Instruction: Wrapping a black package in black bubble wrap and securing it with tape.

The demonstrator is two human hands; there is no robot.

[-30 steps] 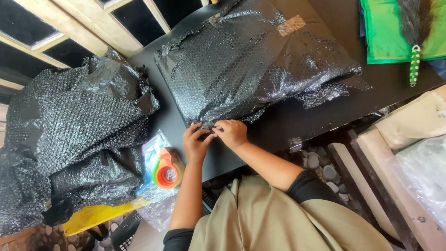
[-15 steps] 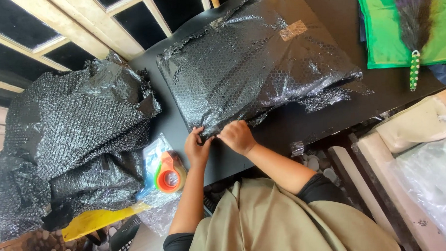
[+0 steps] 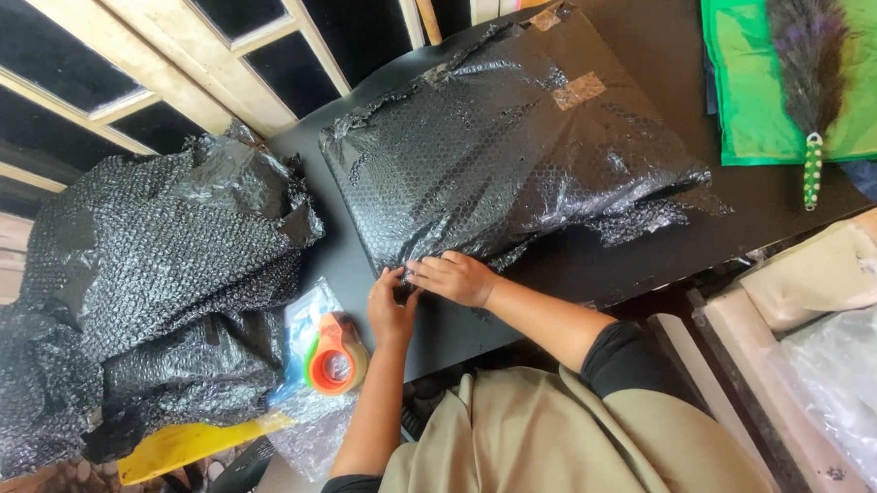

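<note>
A large flat parcel [image 3: 513, 145] wrapped in black bubble wrap lies on a black table [image 3: 597, 269], with brown tape patches on its top. Both my hands are at its near-left corner. My left hand [image 3: 392, 310] pinches the loose wrap edge from below. My right hand [image 3: 457, 277] presses and grips the same edge just beside it, fingers touching those of the left hand. An orange tape dispenser [image 3: 333, 358] lies on a clear plastic bag, just left of my left forearm.
A big heap of crumpled black bubble wrap [image 3: 155, 298] fills the left side. A yellow piece [image 3: 186, 445] sticks out under it. A green bag [image 3: 796, 73] with a dark feather duster [image 3: 805, 53] sits at the far right. Wooden frames stand behind.
Both hands stay on the wrap's near corner, fingers working closer together along the edge. The view has shifted slightly; the parcel has not moved.
</note>
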